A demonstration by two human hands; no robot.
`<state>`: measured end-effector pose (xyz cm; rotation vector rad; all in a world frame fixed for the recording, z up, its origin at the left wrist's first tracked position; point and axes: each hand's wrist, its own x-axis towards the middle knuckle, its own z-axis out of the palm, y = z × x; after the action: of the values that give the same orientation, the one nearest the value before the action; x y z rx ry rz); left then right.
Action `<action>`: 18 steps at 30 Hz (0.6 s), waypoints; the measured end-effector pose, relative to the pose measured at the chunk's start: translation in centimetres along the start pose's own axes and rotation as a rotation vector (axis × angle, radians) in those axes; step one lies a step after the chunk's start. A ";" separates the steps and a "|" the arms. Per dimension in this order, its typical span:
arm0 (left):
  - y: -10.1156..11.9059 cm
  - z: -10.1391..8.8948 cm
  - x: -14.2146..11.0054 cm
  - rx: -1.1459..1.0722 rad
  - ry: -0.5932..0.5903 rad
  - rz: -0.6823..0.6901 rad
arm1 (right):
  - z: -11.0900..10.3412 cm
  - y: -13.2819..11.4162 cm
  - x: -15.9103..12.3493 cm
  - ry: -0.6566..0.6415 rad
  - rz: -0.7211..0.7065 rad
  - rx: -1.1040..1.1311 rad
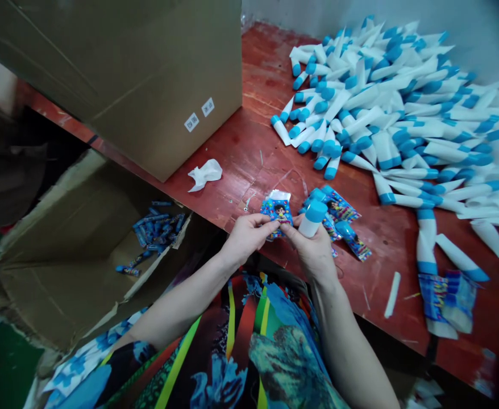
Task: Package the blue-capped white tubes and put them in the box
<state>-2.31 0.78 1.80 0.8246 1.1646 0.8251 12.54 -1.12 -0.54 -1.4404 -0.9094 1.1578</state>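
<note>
My left hand [249,236] pinches the left edge of a small blue printed sleeve [280,211] with a cartoon figure on it. My right hand [315,247] is closed around a white tube with a blue cap [311,219], cap end up. Its thumb and fingertip also meet the sleeve's right side. Just beyond the right hand lie several printed sleeves [341,205] and a blue-capped tube in a printed wrapper [354,241]. Parts of the fingers under the sleeve are hidden.
A big heap of blue-capped white tubes [386,108] covers the far right of the red table [270,62]. A large cardboard box [164,85] stands at left; below it, an open carton [74,244] holds wrapped tubes [158,226]. More printed sleeves [448,301] lie at right. Another person's arm [1,88] shows far left.
</note>
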 end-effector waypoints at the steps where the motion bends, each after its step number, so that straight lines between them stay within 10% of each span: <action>1: -0.2 0.0 0.0 -0.014 0.021 0.002 | 0.2 0.0 -0.1 0.013 0.015 0.016; 18: -0.8 0.3 0.5 -0.261 0.063 -0.118 | 0.4 0.3 -0.3 -0.024 -0.100 -0.117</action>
<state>-1.78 0.86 0.97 0.5141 1.1212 0.8881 12.05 -1.37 -0.82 -1.4599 -1.0689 1.0646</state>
